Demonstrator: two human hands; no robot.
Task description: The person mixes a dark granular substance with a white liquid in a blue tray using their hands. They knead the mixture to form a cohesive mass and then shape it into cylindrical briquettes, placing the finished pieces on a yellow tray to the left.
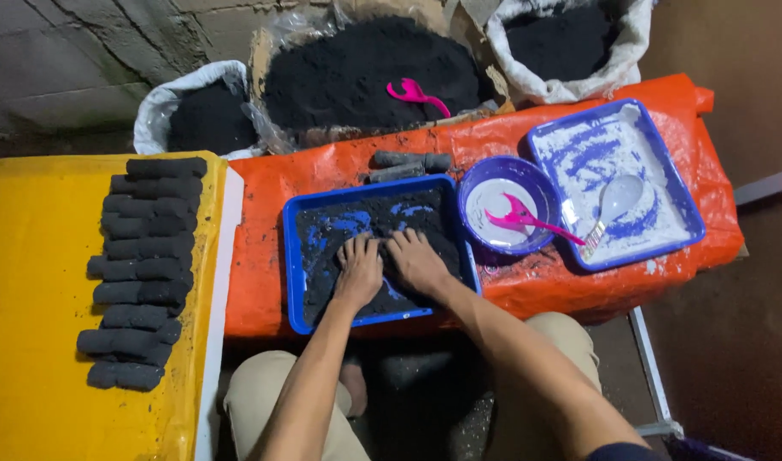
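centre: your hands fill the blue tray [293,256] | right: purple bowl [493,183] touches its rim | behind: two black rolls [408,164] block | left: bare orange cover [258,239] lets you pass

Row of black briquettes [143,273] on yellow sheet [32,324], purple bowl [485,188] with pink scoop [523,218], white-dusted blue tray [617,179]

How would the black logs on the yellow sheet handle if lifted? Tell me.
The black logs look pressed from powder, so probably crumbly and easily snapped. Being round, they may roll if nudged. They would likely smudge fingers, as the blue tray is blackened.
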